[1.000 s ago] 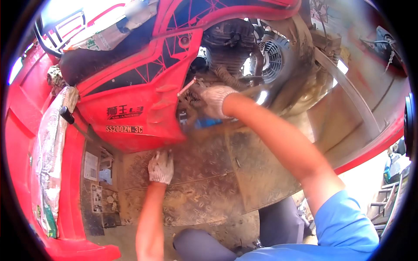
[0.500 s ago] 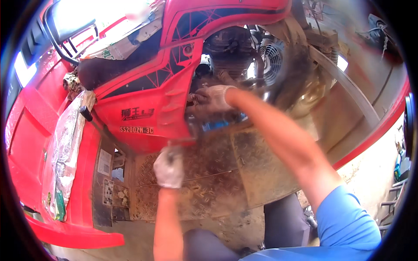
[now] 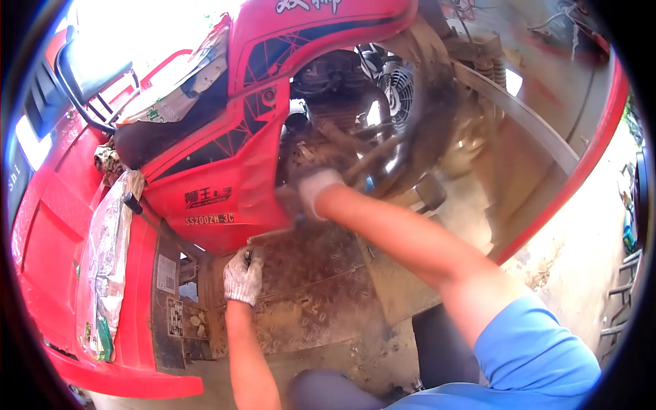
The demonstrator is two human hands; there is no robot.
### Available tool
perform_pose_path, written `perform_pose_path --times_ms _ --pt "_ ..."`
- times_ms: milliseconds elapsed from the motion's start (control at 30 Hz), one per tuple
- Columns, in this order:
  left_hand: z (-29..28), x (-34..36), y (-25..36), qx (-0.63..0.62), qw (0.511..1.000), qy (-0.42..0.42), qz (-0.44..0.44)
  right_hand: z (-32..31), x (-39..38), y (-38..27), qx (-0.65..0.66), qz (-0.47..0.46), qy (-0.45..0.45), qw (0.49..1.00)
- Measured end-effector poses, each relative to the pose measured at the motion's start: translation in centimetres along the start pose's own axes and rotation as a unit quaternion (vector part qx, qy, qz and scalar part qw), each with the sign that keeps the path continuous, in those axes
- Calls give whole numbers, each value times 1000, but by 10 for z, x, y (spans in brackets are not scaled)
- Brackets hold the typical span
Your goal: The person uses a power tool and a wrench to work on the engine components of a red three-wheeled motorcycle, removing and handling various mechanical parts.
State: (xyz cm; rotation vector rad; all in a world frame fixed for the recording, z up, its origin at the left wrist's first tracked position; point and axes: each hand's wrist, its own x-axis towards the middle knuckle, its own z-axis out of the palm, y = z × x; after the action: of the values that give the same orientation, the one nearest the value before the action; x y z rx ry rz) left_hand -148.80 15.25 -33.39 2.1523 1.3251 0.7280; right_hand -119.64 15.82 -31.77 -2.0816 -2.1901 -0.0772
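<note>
My left hand (image 3: 244, 275), in a whitish knit glove, is closed at the lower edge of a red side panel (image 3: 225, 195). Its fingers pinch the end of a thin metal bar (image 3: 270, 237), whose far end runs into blur below my right hand; its exact kind cannot be told. My right hand (image 3: 319, 190), gloved too, reaches in beside the panel's rear edge, under the dark, dirty engine (image 3: 331, 85). Motion blur and the machine's dark parts hide its fingers, so what it touches is unclear.
A worn, dirty metal footboard (image 3: 307, 287) lies beneath my hands. A black seat (image 3: 160, 133) joins the red bodywork. Right of the engine are a round fan grille (image 3: 398, 96) and a curved metal rail (image 3: 526, 119). A black-tipped lever (image 3: 133, 203) stands left of the panel.
My right hand has moved down and left, away from the engine's middle. My left hand has shifted slightly left and stays on the metal bar. The whole view has shifted a little.
</note>
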Motion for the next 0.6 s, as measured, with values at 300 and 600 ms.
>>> perform_pose_path --times_ms 300,600 --pt "-13 -8 85 152 977 81 129 -56 -20 -1 82 89 25 992" --pt "20 16 115 -101 987 71 101 -29 -55 28 73 70 173 980"
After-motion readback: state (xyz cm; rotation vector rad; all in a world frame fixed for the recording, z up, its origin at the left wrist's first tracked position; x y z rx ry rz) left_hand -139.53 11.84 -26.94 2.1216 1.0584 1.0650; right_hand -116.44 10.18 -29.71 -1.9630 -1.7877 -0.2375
